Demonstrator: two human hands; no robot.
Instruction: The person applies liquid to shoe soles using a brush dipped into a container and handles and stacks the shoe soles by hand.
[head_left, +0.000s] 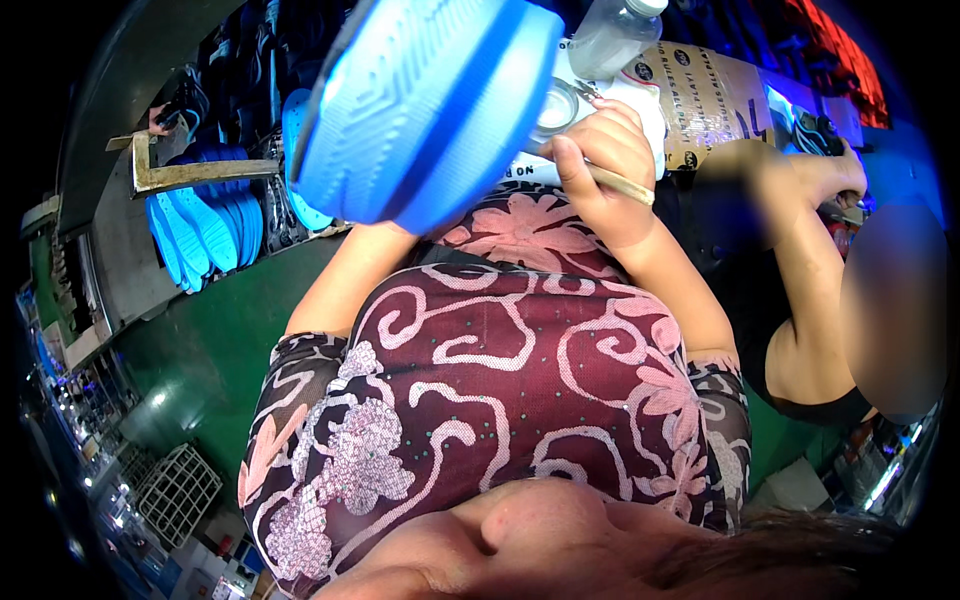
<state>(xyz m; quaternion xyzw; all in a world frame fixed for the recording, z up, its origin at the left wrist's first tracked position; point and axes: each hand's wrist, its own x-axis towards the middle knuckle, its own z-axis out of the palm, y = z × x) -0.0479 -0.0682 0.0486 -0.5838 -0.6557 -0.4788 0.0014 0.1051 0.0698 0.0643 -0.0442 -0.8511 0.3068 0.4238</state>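
Observation:
A large blue shoe sole (430, 110) with ridged patterns is held up close in front of me. My left hand (385, 232) supports it from below and behind, its fingers hidden by the sole. In my right hand (610, 155) is a brush (625, 185) with a pale wooden handle, pinched between thumb and fingers. The brush's working end points left toward the sole and is hard to make out. Just beyond the right fingers stands a small round jar (556, 108), partly covered by the sole.
A clear bottle with a white cap (612, 38) stands behind the jar, beside a taped cardboard box (690, 105). Blue soles (205, 225) sit on a rack at the left, near a metal bar (205, 176). A co-worker's arm (810, 250) reaches in at the right.

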